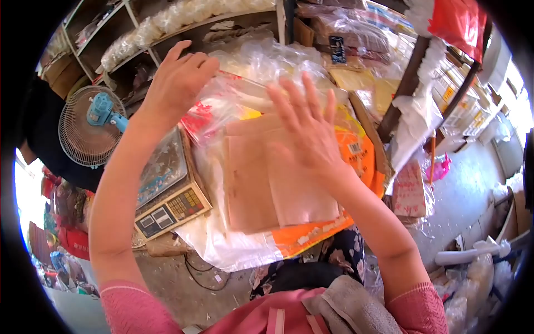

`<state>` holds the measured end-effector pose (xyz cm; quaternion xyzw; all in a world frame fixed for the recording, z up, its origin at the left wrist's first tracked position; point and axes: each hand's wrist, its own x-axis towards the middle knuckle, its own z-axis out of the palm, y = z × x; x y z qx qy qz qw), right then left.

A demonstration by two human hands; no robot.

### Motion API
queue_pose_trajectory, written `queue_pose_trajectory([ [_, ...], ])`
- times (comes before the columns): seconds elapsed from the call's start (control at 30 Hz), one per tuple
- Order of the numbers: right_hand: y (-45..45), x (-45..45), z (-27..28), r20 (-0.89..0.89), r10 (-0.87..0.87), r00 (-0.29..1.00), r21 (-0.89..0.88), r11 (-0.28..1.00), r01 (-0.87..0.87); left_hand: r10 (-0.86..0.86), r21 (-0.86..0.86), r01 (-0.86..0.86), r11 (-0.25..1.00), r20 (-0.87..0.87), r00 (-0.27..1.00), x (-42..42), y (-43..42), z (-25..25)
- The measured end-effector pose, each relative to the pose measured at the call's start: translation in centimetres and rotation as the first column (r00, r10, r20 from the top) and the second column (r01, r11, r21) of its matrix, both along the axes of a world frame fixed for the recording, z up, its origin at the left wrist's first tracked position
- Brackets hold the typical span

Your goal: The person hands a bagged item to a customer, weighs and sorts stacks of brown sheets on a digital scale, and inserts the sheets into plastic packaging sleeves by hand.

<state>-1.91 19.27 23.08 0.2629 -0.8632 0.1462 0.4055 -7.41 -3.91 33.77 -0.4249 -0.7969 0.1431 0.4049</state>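
Observation:
My left hand (186,80) is raised at the upper left, its fingers pinched on a clear plastic bag (222,94) with red print. The bag stretches to the right, and its top edge reaches close to the fingertips of my right hand (308,131). That hand is slightly blurred, with fingers spread, above a flat brown cardboard sheet (250,183). Whether its index finger touches the bag, I cannot tell. Under the cardboard lie an orange printed sheet (311,236) and white plastic sheeting (228,250).
A scale (183,206) with a keypad stands left of the cardboard. Beyond it is a fan (92,125). Crumpled clear plastic (272,58) lies at the back, below shelves (108,25). Dark posts (406,89) rise at the right.

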Motion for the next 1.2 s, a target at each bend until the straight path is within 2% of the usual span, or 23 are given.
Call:
queue_pose_trajectory([
  [0.1, 0.1, -1.5, -1.1, 0.338, -0.131, 0.932, 0.153, 0.985, 0.083, -0.053, -0.161, 0.088, 0.983, 0.209, 0.976, 1.1, 0.6, 0.8],
  [0.13, 0.3, -1.1, -1.0, 0.574, 0.003, 0.819, 0.000, 1.000, -0.004, 0.018, -0.204, 0.036, 0.978, 0.259, 0.966, 1.4, 0.7, 1.3],
  [0.17, 0.5, -0.5, -0.7, 0.745, 0.163, 0.647, -0.173, 0.984, -0.049, 0.046, -0.245, 0.024, 0.969, 0.277, 0.960, 1.3, 0.6, 1.7],
  [0.2, 0.7, 0.2, -0.5, 0.839, 0.334, 0.430, -0.347, 0.936, -0.049, 0.076, -0.284, 0.012, 0.959, 0.294, 0.953, 1.1, 0.7, 2.1],
  [0.23, 0.8, 0.6, -1.2, 0.774, 0.555, 0.304, -0.568, 0.822, -0.053, 0.107, -0.325, 0.001, 0.946, 0.313, 0.944, 0.8, 0.9, 2.4],
  [0.3, 0.9, 0.9, -4.1, 0.455, 0.889, 0.050, -0.890, 0.454, 0.035, 0.042, -0.283, -0.007, 0.959, 0.115, 0.992, -1.1, 2.0, 1.1],
  [0.33, 1.1, 1.1, -4.9, 0.364, 0.929, 0.059, -0.924, 0.352, 0.151, 0.016, -0.259, -0.013, 0.966, 0.009, 1.000, -1.9, 2.7, 0.1],
  [0.4, 2.1, 1.4, -6.6, 0.176, 0.979, 0.107, -0.921, 0.125, 0.370, 0.001, -0.083, -0.009, 0.997, -0.097, 0.995, -1.7, 4.5, -2.4],
  [0.43, 3.0, 1.3, -8.0, 0.163, 0.981, 0.107, -0.904, 0.105, 0.415, 0.000, 0.005, 0.001, 1.000, -0.146, 0.989, -1.4, 5.3, -4.0],
  [0.53, 5.9, 1.6, -12.5, 0.103, 0.989, 0.107, -0.821, 0.024, 0.570, -0.197, 0.062, 0.199, 0.978, -0.044, 0.979, -0.7, 5.8, -11.6],
  [0.63, 7.5, 3.0, -15.8, 0.143, 0.978, 0.152, -0.722, -0.002, 0.692, -0.292, 0.021, 0.294, 0.955, 0.206, 0.934, 0.1, 5.2, -18.7],
  [0.73, 8.7, 4.2, -17.2, 0.254, 0.953, 0.164, -0.695, 0.062, 0.716, 0.041, 0.146, -0.124, 0.981, 0.475, 0.879, -0.2, 4.8, -23.8],
  [0.77, 9.0, 4.3, -17.3, 0.282, 0.946, 0.162, -0.693, 0.084, 0.716, 0.044, 0.201, -0.162, 0.966, 0.490, 0.870, -0.5, 4.8, -25.2],
  [0.8, 8.7, 4.7, -16.7, 0.359, 0.906, 0.222, -0.688, 0.096, 0.720, 0.047, 0.254, -0.200, 0.946, 0.506, 0.861, -0.5, 5.1, -25.8],
  [0.83, 8.8, 5.0, -16.5, 0.373, 0.904, 0.207, -0.702, 0.129, 0.701, 0.049, 0.303, -0.239, 0.923, 0.521, 0.852, -0.4, 5.2, -26.3],
  [0.87, 9.0, 5.1, -16.3, 0.386, 0.902, 0.192, -0.715, 0.162, 0.680, 0.007, 0.335, -0.241, 0.911, 0.572, 0.820, -0.2, 5.4, -26.7],
  [0.93, 9.2, 5.2, -16.8, 0.421, 0.888, 0.185, -0.720, 0.203, 0.663, -0.080, 0.398, -0.258, 0.881, 0.661, 0.746, 2.6, 7.2, -24.2],
  [1.03, 9.2, 5.0, -17.6, 0.479, 0.852, 0.211, -0.711, 0.236, 0.663, -0.250, 0.385, -0.092, 0.918, 0.745, 0.618, 6.1, 9.3, -23.0],
  [1.13, 8.5, 5.2, -17.0, 0.543, 0.806, 0.236, -0.708, 0.288, 0.645, -0.182, 0.332, -0.122, 0.935, 0.748, 0.638, 8.0, 10.2, -25.6],
  [1.2, 8.0, 5.4, -16.2, 0.604, 0.753, 0.261, -0.693, 0.334, 0.639, -0.200, 0.343, -0.083, 0.935, 0.708, 0.678, 8.0, 10.1, -26.2],
])
